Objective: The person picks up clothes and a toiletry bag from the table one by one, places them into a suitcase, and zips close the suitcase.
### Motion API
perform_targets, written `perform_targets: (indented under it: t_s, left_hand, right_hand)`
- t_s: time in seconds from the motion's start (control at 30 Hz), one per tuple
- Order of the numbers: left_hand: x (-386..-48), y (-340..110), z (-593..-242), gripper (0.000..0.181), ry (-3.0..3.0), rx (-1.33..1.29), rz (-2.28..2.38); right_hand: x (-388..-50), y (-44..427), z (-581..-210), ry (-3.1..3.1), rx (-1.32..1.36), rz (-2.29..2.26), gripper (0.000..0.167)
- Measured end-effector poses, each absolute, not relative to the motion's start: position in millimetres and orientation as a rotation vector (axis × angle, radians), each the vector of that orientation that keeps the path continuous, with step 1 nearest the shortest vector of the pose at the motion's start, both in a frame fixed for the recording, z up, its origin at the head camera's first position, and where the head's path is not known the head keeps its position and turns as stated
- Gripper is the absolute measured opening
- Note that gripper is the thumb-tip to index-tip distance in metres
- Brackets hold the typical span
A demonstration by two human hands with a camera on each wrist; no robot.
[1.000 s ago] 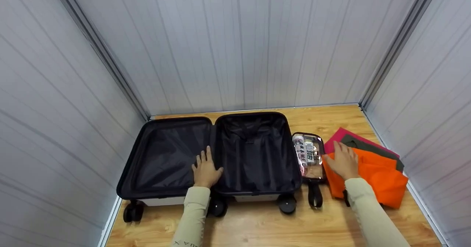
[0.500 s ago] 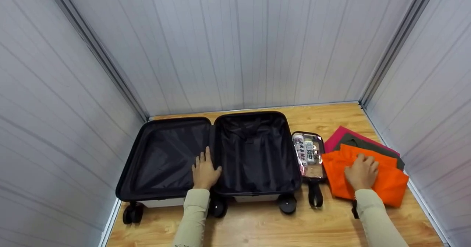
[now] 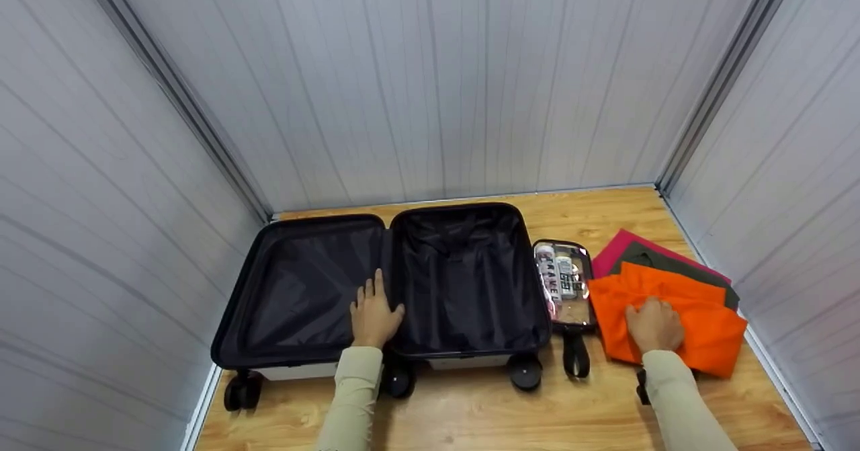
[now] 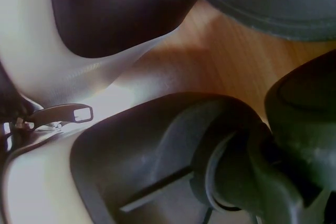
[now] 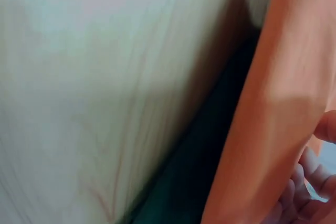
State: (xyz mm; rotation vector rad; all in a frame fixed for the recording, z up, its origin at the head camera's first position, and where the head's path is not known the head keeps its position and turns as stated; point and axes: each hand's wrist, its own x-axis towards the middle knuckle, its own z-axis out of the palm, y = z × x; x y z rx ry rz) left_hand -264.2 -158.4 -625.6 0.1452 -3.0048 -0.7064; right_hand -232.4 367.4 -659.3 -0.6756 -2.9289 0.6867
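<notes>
A suitcase (image 3: 316, 290) with black lining lies unfolded flat on the floor, its two halves side by side. My left hand (image 3: 375, 316), fingers straight, is over the left half near the middle seam; whether it touches the lining is unclear. At the right, my right hand (image 3: 654, 325) has curled fingers on a folded orange cloth (image 3: 715, 337). Fingers (image 5: 310, 179) and thumb bend at a fold of the orange cloth (image 5: 273, 119) in the right wrist view, seemingly gripping it. A dark green cloth (image 3: 682, 269) and a crimson cloth (image 3: 617, 249) lie partly beneath.
Between suitcase and cloths lies a clear, black-edged pouch (image 3: 571, 306) holding small bottles, its strap (image 3: 576, 357) toward me. Black wheels (image 3: 525, 372) stick out at the suitcase's near side. The left wrist view shows a zipper pull (image 4: 63, 115). Panel walls (image 3: 443, 101) surround the wooden floor (image 3: 484, 411).
My right hand has moved from the cloths' left edge rightward and nearer to me, onto the orange cloth, and its fingers have curled. The left hand has stayed in place.
</notes>
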Motion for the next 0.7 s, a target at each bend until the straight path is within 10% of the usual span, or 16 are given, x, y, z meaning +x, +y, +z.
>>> perform_targets:
  t_s: [0.47,0.7]
  left_hand:
    - [-263.9,-159.1,-626.5,0.089,-3.005,0.145,-0.696]
    - [-263.7,-159.7,-626.1,0.089,-3.005,0.14,-0.7]
  right_hand:
    - [-240.4,329.5,-666.8,-2.955,-0.625,0.62,0.099]
    - [-239.7,322.5,-664.7,-2.938,-0.593,0.611,0.073]
